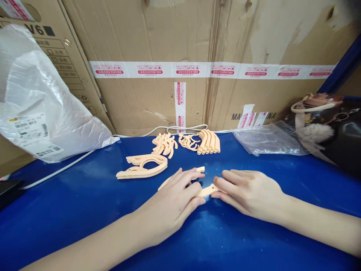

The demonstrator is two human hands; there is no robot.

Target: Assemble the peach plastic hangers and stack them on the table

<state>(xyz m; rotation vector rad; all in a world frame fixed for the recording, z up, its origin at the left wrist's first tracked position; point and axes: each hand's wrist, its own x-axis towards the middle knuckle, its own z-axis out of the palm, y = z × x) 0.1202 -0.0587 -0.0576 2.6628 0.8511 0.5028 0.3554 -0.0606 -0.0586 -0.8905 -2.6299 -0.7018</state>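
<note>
A peach plastic hanger piece (pixel 207 191) with a small hole spans the gap between my hands, just above the blue tabletop. My left hand (pixel 180 195) pinches one end between thumb and index finger. The other end is in the closed fingers of my right hand (pixel 248 190), which cover most of it. Beneath the outer fingers of my left hand lies another peach hanger part (pixel 200 169), partly hidden. Folded peach hangers (pixel 143 170) rest together beyond my left hand.
Farther back sit small wavy peach pieces (pixel 164 144), hooks (pixel 188 142) and a stack of curved hanger arms (pixel 209 141). A white plastic parcel (pixel 45 101) leans at left. A clear bag (pixel 267 139) and dark bag (pixel 341 139) lie right. Cardboard (pixel 152 37) and a white cable (pixel 60 170) border the table.
</note>
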